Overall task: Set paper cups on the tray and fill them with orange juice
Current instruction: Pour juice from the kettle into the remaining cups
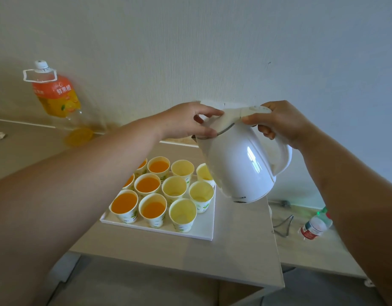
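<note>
A white tray (203, 226) on the table carries several paper cups. Those on the left, such as one (124, 204) at the front, hold orange juice; those on the right, such as one (182, 212), look empty. A white kettle (239, 164) hangs tilted above the tray's right side. My right hand (279, 123) grips its handle. My left hand (190, 120) holds the lid, thumb under the rim and fingers on top. No juice stream is visible.
A nearly empty orange juice bottle (55, 96) leans by the wall at the far left. To the right, on a lower table, lie a small plastic bottle (315, 225), a metal clip (283, 226) and a cable end (282, 203).
</note>
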